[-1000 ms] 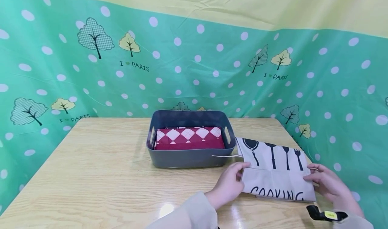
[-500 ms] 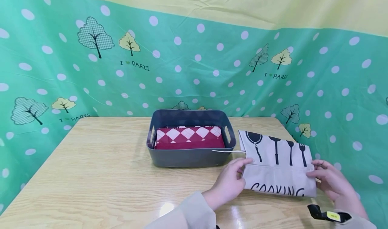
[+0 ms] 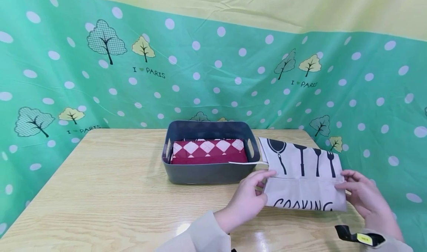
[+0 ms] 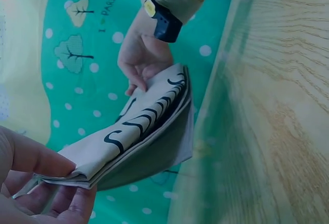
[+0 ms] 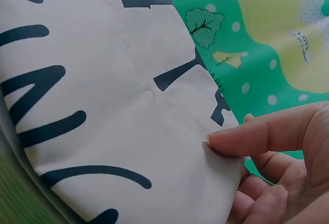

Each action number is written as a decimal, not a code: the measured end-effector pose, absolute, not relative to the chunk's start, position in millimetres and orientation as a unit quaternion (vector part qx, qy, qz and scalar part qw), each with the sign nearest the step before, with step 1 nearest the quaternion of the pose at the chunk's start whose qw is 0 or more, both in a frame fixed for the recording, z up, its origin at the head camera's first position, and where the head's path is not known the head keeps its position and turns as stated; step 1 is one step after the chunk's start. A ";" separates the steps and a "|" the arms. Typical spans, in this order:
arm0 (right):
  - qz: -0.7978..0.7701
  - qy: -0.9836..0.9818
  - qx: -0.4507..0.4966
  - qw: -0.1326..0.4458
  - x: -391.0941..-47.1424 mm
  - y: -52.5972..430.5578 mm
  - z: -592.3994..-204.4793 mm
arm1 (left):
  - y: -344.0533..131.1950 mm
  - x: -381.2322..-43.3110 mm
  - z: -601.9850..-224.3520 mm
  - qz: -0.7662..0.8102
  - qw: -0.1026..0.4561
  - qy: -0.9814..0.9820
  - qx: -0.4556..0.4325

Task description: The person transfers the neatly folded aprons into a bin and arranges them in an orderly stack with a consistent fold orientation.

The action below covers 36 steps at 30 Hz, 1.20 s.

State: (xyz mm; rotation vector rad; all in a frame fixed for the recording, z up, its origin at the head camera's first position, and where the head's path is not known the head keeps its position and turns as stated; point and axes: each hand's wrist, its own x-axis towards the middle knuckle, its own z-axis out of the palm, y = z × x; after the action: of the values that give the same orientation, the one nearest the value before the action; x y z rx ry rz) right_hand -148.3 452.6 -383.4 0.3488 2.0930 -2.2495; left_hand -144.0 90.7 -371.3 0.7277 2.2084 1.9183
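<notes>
A folded light-grey apron [image 3: 305, 178] printed with black utensils and the word COOKING is held up at the right of the table. My left hand [image 3: 248, 196] pinches its left edge, thumb on top and fingers beneath. At the opposite edge, my right hand [image 3: 365, 196] grips it the same way; the right wrist view shows the thumb [image 5: 257, 134] pressed on the cloth near a seam. A white string [image 3: 247, 163] trails from the apron's left side across the basket's front. In the left wrist view the folded layers [image 4: 144, 126] sag a little above the table.
A dark grey basket [image 3: 207, 174] stands at the table's back centre, with a folded maroon cloth with white diamonds [image 3: 208, 152] inside. The wooden table [image 3: 110, 192] stretches to the left. A green printed curtain [image 3: 200, 70] hangs behind and along the right side.
Both hands have raised the apron and carried it slightly away from the table's front edge, first drifting right, then back left. The basket has stayed put.
</notes>
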 end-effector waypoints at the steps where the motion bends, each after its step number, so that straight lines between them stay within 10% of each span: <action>1: -0.731 0.674 0.106 0.020 -148.1 450.2 -382.2 | 89.0 -143.9 -369.9 0.637 0.064 0.729 0.241; 36: -0.764 0.644 0.008 -0.030 -155.2 371.1 -354.4 | 25.6 -153.6 -358.8 0.690 -0.022 0.704 0.166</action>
State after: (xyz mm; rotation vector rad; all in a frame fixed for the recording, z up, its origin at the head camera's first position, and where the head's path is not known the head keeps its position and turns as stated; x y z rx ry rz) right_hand -155.2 371.1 -354.4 0.0266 2.0633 -2.4490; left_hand -153.6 25.6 -358.8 0.5292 2.2421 2.1995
